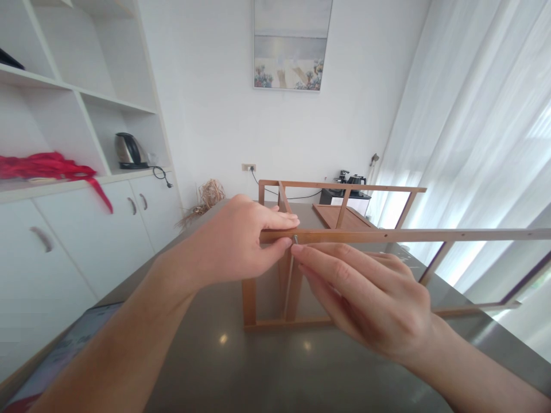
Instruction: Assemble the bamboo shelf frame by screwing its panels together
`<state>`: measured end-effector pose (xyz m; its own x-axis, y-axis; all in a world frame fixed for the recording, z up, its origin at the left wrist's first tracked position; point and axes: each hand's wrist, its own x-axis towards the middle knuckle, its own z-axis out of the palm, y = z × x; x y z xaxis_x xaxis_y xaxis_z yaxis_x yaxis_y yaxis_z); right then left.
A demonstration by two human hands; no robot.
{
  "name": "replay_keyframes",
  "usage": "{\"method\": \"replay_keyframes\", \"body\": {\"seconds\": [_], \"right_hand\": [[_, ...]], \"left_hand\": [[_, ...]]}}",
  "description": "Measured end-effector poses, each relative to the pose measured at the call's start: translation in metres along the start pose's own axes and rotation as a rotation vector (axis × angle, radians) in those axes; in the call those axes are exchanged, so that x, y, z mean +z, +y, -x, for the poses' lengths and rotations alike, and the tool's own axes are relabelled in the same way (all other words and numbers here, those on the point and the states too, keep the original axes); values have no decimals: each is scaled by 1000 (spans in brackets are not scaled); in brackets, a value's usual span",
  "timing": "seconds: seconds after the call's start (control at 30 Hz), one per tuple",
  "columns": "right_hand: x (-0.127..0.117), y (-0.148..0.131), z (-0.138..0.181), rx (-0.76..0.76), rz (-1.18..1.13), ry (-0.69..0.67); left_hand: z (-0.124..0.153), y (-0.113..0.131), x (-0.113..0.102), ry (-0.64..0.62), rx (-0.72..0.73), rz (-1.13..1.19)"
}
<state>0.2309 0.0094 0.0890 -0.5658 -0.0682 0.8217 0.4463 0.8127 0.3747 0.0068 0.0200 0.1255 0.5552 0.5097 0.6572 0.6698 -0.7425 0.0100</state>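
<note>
A brown wooden frame (344, 236) of rails and crossbars lies on its side on the grey table. My left hand (241, 238) is closed on its near upper rail, fingers on top and thumb below. My right hand (370, 289) pinches a small metal screw (295, 239) between thumb and fingertips. The screw's visible end meets the front face of the rail, right beside my left thumb. How deep it sits in the wood cannot be seen. Several small holes show along the rail to the right.
The grey table (241, 367) spreads under the frame, with a brown wooden panel (340, 217) at its far end. A printed sheet (64, 355) lies at the left edge. White shelves hold a kettle (128, 150) and red ribbon (47, 166). White curtains (482, 126) hang at right.
</note>
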Motion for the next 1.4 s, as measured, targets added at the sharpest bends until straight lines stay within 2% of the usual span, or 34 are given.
{"method": "replay_keyframes", "body": {"seconds": [1.2,1.4], "right_hand": [[0,-2,-3,12,28,-19],[0,-1,-3,4,20,-16]], "left_hand": [[-1,1,-1,18,-9,-25],[0,-1,0,-10,-22,-10]]}}
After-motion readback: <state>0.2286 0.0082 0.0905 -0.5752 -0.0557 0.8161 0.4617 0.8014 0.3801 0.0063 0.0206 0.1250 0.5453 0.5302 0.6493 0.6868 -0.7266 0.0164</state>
